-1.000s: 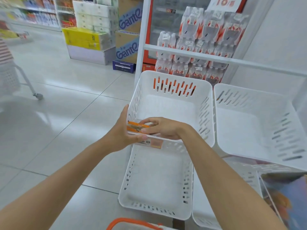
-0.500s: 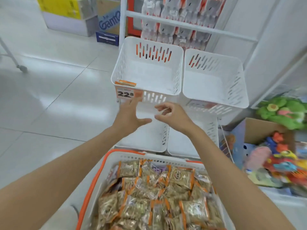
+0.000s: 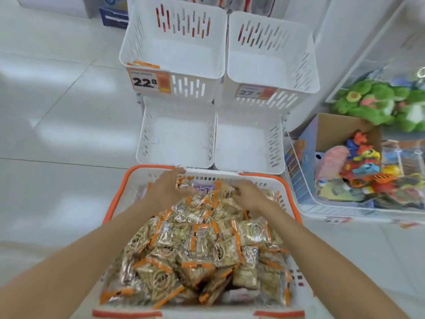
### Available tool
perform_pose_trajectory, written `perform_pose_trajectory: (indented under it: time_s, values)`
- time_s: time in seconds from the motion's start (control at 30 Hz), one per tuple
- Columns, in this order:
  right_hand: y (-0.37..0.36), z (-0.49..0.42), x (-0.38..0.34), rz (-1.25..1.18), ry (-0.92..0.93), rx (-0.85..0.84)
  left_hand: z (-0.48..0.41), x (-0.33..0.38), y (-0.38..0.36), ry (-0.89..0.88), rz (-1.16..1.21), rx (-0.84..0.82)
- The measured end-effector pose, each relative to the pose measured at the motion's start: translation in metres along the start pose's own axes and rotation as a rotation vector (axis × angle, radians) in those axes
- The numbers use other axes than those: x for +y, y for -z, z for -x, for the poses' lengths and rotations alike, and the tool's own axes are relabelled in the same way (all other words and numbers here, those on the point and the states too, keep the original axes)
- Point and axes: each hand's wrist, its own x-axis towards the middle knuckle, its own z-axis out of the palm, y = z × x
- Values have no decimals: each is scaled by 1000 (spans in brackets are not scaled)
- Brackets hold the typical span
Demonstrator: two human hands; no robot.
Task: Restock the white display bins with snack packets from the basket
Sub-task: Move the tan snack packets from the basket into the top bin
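Note:
A white basket with an orange rim [image 3: 115, 203] sits low in front of me, heaped with tan snack packets with orange edges [image 3: 202, 245]. My left hand [image 3: 166, 188] and my right hand [image 3: 249, 195] are both at the basket's far end. Their fingers curl into the top packets there. Beyond the basket stand four empty white display bins: upper left [image 3: 171, 73], upper right [image 3: 273, 85], lower left [image 3: 176, 163] and lower right [image 3: 249, 168]. A 22.8 price tag [image 3: 149, 82] is clipped to the upper left bin.
A wire bin [image 3: 299, 183] at the right holds a cardboard box of colourful toys [image 3: 361, 162]. Green plush toys [image 3: 377, 103] lie behind it. A blue box [image 3: 113, 17] stands on the tiled floor at the back left. A second price tag [image 3: 255, 92] hangs on the upper right bin.
My hands left the price tag on the upper left bin's rim and dropped into the basket's packets. My view tilted down, bringing the whole basket into sight.

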Motion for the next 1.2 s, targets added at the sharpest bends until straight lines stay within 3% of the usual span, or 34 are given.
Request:
perform_pose_trajectory:
  time_s: [0.1, 0.2, 0.33, 0.5, 0.57, 0.67, 0.83, 0.97, 1.03, 1.13, 1.2]
  values:
    - [31, 8, -30, -450, -62, 160, 1, 10, -8, 67, 185, -43]
    - [52, 23, -59, -731, 15, 31, -1, 22, -15, 181, 488, -183]
    - [55, 48, -38, -606, -3, -251, -3, 26, -24, 247, 557, -155]
    - [24, 79, 25, -57, -201, -439, 0, 18, -30, 290, 557, -193]
    - [20, 86, 28, -82, -176, -364, 3, 13, -33, 306, 574, -205]
    - [41, 86, 11, -335, -82, -198, 8, 12, -33, 277, 566, -224]
    - [66, 78, -49, -529, 131, -66, 9, 22, -35, 187, 530, -400]
    - [47, 69, -45, -774, 17, 125, 7, 17, -35, 217, 547, -325]
    - [34, 71, -27, -644, -60, 37, 9, 10, -32, 247, 574, -227]
    - [4, 80, -3, -241, -90, -214, 13, 2, -24, 273, 651, -225]
    - [-7, 82, 3, -224, -113, -215, 16, 0, -21, 315, 707, -205]
